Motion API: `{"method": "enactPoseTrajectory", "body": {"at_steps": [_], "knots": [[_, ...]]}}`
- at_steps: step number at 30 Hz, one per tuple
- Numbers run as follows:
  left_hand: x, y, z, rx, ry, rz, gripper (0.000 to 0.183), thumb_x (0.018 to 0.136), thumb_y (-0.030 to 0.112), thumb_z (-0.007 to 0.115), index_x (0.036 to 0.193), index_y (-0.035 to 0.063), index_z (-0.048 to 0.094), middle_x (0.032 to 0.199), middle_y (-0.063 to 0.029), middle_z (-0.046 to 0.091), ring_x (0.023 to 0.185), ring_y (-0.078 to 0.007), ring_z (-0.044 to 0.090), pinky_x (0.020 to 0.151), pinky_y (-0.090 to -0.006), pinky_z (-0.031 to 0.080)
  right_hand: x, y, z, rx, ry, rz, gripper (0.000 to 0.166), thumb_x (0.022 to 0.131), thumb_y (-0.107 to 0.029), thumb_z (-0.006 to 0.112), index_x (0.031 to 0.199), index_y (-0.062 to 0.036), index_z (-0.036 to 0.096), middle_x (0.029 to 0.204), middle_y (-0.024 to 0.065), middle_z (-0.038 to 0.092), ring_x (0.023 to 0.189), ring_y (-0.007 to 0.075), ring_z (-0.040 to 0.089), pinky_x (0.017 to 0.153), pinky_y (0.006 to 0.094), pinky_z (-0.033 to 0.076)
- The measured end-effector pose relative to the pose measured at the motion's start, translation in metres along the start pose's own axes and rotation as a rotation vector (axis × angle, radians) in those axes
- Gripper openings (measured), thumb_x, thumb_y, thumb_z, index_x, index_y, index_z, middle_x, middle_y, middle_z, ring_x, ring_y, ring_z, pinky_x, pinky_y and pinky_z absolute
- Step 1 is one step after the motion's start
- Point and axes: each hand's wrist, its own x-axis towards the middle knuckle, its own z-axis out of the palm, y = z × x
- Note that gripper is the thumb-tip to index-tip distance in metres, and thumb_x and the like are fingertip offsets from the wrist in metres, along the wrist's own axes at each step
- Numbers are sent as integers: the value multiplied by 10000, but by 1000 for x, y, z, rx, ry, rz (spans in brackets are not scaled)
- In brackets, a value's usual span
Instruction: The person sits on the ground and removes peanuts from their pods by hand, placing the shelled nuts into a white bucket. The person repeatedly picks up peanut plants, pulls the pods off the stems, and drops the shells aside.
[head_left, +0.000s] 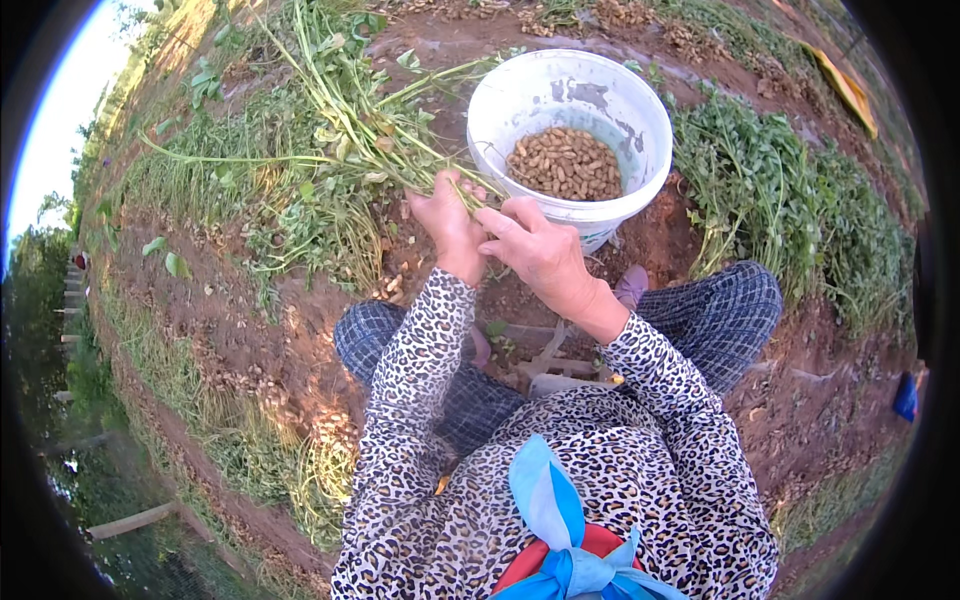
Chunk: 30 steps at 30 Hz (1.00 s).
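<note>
My left hand (452, 225) is closed around the stems of a bunch of pulled peanut plants (352, 124). Its leafy tops spread away to the upper left, and the root ends point toward the bucket. My right hand (541, 247) is at those root ends with curled fingers, thumb and forefinger close to the left hand. Whether its fingertips pinch a stem or a pod is hidden. Just beyond both hands stands a white plastic bucket (641, 196), its inner wall smeared with soil. Unshelled peanuts (566, 165) cover its bottom.
Heaped peanut plants (780, 195) lie right of the bucket, and more plants (300, 217) lie to the left. Several loose peanuts (391, 287) are on the soil by my left knee (367, 330). A yellow object (844, 90) lies far right, a blue one (905, 397) lower right.
</note>
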Motion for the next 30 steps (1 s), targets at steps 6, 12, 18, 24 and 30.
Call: {"method": "enactPoseTrajectory", "body": {"at_steps": [6,12,18,24,30], "knots": [[-8,3,6,-15,-16,-2,90,793,-28,480,828,41,434,640,-37,440,505,-132,440,414,-285,417,-5,20,11,164,175,-56,222,727,-84,677,906,-51,549,777,69,546,571,195,559,474,283,454],[9,-6,-15,-134,-42,-127,210,742,-63,472,899,62,411,661,-32,439,511,-122,441,434,-279,411,9,-6,-32,1075,164,491,192,818,-89,647,979,-24,567,750,-5,564,554,42,520,467,184,388],[16,-1,-21,-226,-65,-156,161,751,-55,485,836,68,425,656,-28,450,525,-122,465,453,-283,423,45,83,-66,-169,325,123,309,751,-62,671,1048,-56,584,944,69,611,741,181,594,591,262,459],[12,-1,-19,-176,-33,-152,150,765,-49,473,842,72,428,663,-28,451,506,-130,457,427,-284,419,19,32,-43,221,-150,-89,402,663,-53,696,1044,-47,568,1071,108,572,947,288,574,796,368,481],[6,-6,-5,-120,49,-120,106,751,-50,506,760,31,438,600,-41,423,485,-146,442,415,-286,401,7,26,-28,42,-247,-210,400,601,-47,686,972,-28,537,950,101,517,856,267,553,679,345,492]]}}
